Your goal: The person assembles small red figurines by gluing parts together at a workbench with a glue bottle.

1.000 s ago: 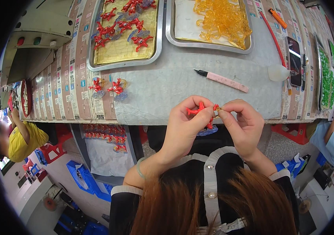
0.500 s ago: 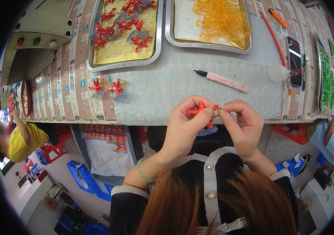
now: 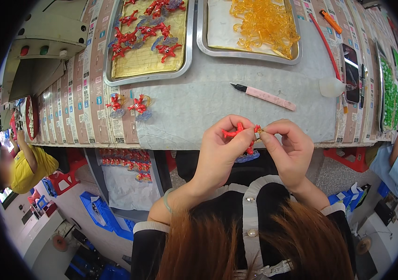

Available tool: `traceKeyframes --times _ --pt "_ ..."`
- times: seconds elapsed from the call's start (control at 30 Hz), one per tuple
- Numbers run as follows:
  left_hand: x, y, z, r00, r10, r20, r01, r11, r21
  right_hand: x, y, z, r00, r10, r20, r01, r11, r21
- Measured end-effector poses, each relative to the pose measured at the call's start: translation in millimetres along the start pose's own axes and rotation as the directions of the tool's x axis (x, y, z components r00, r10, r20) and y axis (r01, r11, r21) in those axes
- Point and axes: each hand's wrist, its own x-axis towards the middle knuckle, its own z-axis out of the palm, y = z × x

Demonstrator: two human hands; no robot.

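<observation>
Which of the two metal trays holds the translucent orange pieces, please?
The right-hand silver metal tray; the left-hand silver metal tray holds glossy red figurines.

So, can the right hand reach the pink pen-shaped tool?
Likely yes: the pink pen-shaped tool lies beyond the right hand, nothing between, though that hand is busy at the red figurine.

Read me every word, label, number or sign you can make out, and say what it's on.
Striped table covering: many printed marks, too small to read out reliably.
Pink-handled tool: faint marks, too small to read.
Phone: nothing readable.
</observation>
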Motion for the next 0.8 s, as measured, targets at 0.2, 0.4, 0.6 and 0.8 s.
traceKeyframes --times 0.2,0.4,0.6,0.8 --pt "0.0 0.1 0.4 1.000 0.007 0.000 -0.007 1.000 -0.006 1.7 0.8 -0.4 1.000 -0.018 -0.005 0.018 1.000 -0.025" --pt "-1.5 5.4 1.8 1.000 0.010 -0.008 -0.010 1.000 0.001 8.1 1.0 -1.3 0.997 0.068 0.040 -0.074 0.981 0.182" --pt "-8.1 11.8 6.5 0.999 -0.032 0.011 0.033 0.999 -0.021 11.8 -1.9 -6.9 0.926 0.325 0.194 -0.378 0.762 0.526" --pt "-11.3 15.5 10.7 0.999 -0.050 0.006 0.050 0.998 -0.029 11.6 -2.6 -13.8 0.884 0.378 0.276 -0.467 0.680 0.565"
